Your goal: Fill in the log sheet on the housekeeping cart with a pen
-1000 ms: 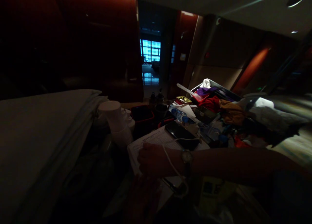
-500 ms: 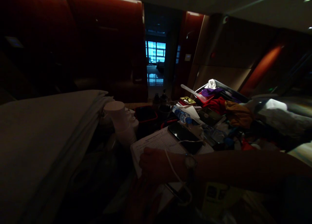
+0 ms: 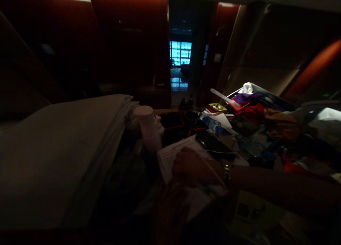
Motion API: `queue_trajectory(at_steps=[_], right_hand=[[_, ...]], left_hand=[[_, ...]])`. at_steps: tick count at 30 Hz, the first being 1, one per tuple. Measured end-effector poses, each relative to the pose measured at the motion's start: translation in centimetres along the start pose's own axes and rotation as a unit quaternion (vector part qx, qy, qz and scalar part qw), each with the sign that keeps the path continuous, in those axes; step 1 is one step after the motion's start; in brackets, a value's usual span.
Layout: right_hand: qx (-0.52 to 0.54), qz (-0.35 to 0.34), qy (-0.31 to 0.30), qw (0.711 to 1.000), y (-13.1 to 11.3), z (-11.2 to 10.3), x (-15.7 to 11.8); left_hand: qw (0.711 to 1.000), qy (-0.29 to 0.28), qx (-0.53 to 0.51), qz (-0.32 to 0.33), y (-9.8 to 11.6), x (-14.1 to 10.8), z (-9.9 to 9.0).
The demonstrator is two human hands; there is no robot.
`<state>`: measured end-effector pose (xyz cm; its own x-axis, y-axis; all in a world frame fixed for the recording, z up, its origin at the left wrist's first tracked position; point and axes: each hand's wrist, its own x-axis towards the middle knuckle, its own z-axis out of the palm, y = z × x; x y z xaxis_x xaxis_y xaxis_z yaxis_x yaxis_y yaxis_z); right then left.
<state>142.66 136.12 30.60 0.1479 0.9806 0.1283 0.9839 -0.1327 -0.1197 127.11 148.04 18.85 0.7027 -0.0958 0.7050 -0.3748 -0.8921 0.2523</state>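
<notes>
Where paper sheet lies, right hand atop.

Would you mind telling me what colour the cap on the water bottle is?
Blue; the cap of the lying water bottle shows best in the head view.

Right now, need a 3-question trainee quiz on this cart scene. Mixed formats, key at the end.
1. True or false: the right hand rests on the printed sheet.
2. What lies just beyond that hand? A) a dark phone B) a kettle C) a red book
3. Fill in: the stack of white paper cups stands between the folded white linen and the ____.

Key
1. True; the hand lies on the sheet, a watch on its wrist.
2. A
3. printed sheet
</notes>
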Motion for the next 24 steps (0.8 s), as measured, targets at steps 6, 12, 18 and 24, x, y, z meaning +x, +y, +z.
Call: queue_trajectory(at_steps=[6,12,18,24], right_hand=[[0.470,0.241,0.094,0.844,2.0,3.4,-0.4],[0.366,0.272,0.129,0.881,1.3,6.0,0.3],[0.322,0.260,0.180,0.892,1.6,6.5,0.1],[0.387,0.298,0.226,0.843,1.9,5.5,-0.3]], left_hand=[[0.994,-0.040,-0.075,-0.073,1.4,0.6,-0.8],[0.989,-0.041,-0.101,-0.104,1.6,0.5,-0.9],[0.984,-0.016,-0.131,-0.122,1.6,0.0,-0.6],[0.982,-0.011,-0.135,-0.129,1.7,-0.3,-0.3]])
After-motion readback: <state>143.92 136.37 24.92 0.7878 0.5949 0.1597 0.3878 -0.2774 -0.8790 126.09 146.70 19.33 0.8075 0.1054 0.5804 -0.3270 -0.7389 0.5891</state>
